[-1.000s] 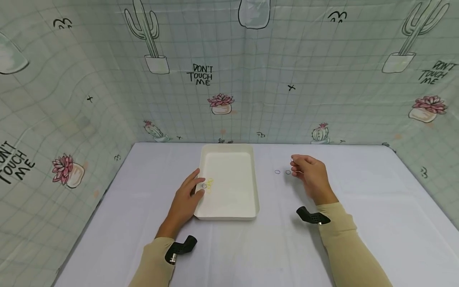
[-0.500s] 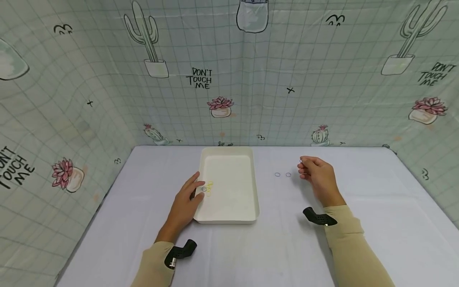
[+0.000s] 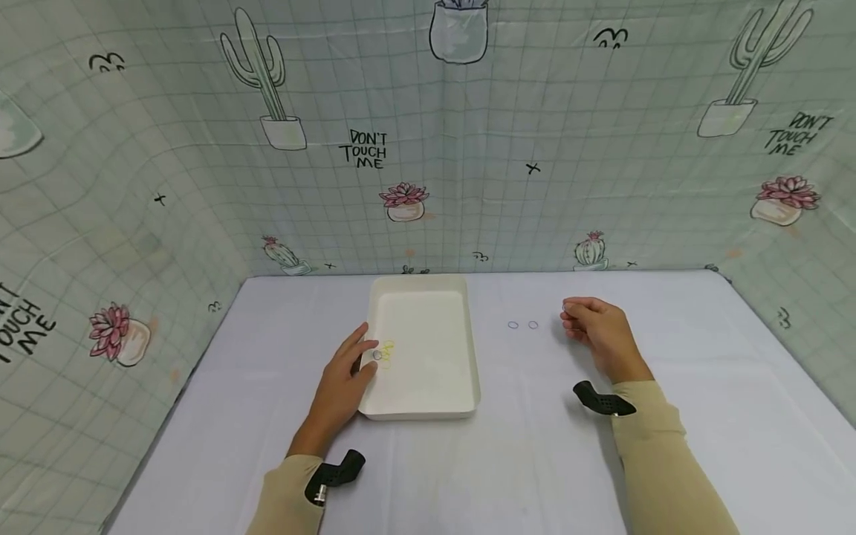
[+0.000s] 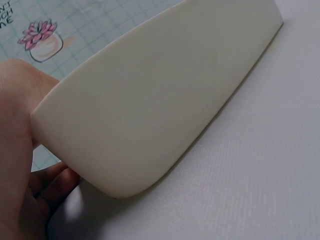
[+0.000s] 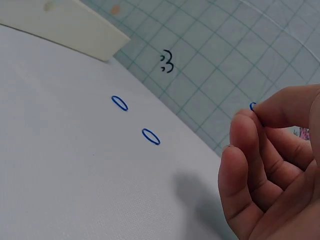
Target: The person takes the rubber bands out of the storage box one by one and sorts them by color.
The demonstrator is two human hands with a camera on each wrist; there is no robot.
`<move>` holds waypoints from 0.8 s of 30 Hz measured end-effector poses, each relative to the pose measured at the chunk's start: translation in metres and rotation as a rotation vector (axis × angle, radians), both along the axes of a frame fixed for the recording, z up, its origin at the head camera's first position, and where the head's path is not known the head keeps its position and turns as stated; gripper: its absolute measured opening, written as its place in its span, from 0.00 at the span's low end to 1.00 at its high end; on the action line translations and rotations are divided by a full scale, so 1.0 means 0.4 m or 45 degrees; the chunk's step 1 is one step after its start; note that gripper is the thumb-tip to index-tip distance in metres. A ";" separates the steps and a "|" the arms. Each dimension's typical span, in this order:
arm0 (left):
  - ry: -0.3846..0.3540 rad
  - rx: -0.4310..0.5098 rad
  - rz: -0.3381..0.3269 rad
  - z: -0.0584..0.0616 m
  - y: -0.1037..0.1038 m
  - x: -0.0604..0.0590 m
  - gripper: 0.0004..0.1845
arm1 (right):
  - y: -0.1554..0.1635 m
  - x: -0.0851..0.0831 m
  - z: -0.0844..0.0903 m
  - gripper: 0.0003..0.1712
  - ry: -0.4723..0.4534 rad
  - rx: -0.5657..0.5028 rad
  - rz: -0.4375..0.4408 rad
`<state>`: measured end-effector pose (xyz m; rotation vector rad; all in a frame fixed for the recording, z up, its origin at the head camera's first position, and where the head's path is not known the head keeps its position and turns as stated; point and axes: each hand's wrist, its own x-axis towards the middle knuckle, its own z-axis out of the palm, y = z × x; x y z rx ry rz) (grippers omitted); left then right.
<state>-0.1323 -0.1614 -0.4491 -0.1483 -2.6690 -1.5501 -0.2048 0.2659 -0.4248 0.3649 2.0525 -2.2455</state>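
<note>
A white rectangular tray [image 3: 428, 413] stands on the table, and my left hand [image 3: 337, 386] grips its left wall. Thumb and some fingers reach over the rim, while other fingers show outside the wall in the left wrist view. Inside, near that hand, lie several yellow rubber bands [image 3: 387, 349] and a dark bluish one [image 3: 377, 355]. My right hand [image 3: 598, 331] is raised above the table, right of the tray. Between its thumb and index finger it pinches a small blue rubber band [image 5: 253, 106], mostly hidden by the fingertips.
Two blue rubber bands [image 5: 119, 103] lie apart on the white tablecloth [image 3: 521, 461], between the tray and my right hand. A patterned grid curtain [image 3: 495, 215] hangs behind the table and along its sides.
My right hand has moved right, away from the two blue rubber bands on the cloth, and now hangs slightly lower. My left hand has kept its place at the tray. The head view shifted slightly.
</note>
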 end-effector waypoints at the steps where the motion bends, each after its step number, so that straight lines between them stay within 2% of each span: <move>1: -0.007 -0.003 -0.002 -0.001 0.001 0.001 0.21 | 0.005 0.000 -0.002 0.26 -0.011 0.005 -0.003; 7: 0.006 -0.036 0.000 -0.005 0.001 -0.002 0.21 | 0.030 -0.004 -0.010 0.26 -0.043 0.084 -0.028; 10: 0.011 -0.041 -0.006 -0.003 0.001 -0.005 0.21 | 0.037 -0.004 -0.010 0.24 -0.051 0.187 -0.029; 13: 0.006 -0.046 -0.010 0.001 -0.001 -0.008 0.21 | 0.035 -0.008 -0.008 0.23 -0.033 0.343 0.010; 16: -0.002 -0.053 -0.005 0.004 -0.002 -0.006 0.21 | 0.029 -0.011 -0.012 0.23 -0.010 0.441 0.051; 24: -0.009 -0.035 0.005 -0.002 0.005 -0.002 0.21 | 0.009 -0.027 -0.034 0.21 -0.011 0.512 0.057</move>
